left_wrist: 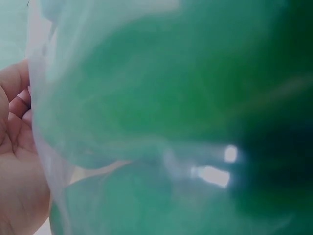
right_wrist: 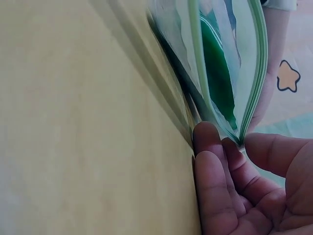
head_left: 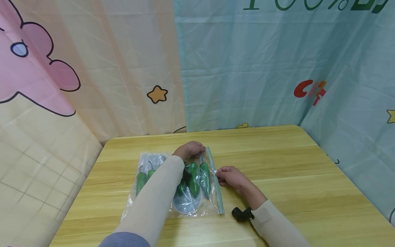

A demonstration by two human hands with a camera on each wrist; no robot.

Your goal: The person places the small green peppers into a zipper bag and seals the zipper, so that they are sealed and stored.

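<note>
A clear zip bag with a green zip strip lies on the table, holding several green peppers and a pale round plate or lid. At the bag's far edge, near the strip, my left hand grips the plastic with curled fingers. My right hand pinches the zip strip about midway along. In the right wrist view the bag's mouth gapes above the pinching fingers, with a green pepper visible inside. Plastic and blurred green peppers fill most of the left wrist view.
The wooden table extends right of the bag and behind it. A black wrist camera sits by the right cuff. Printed curtains hang along the table's back and sides.
</note>
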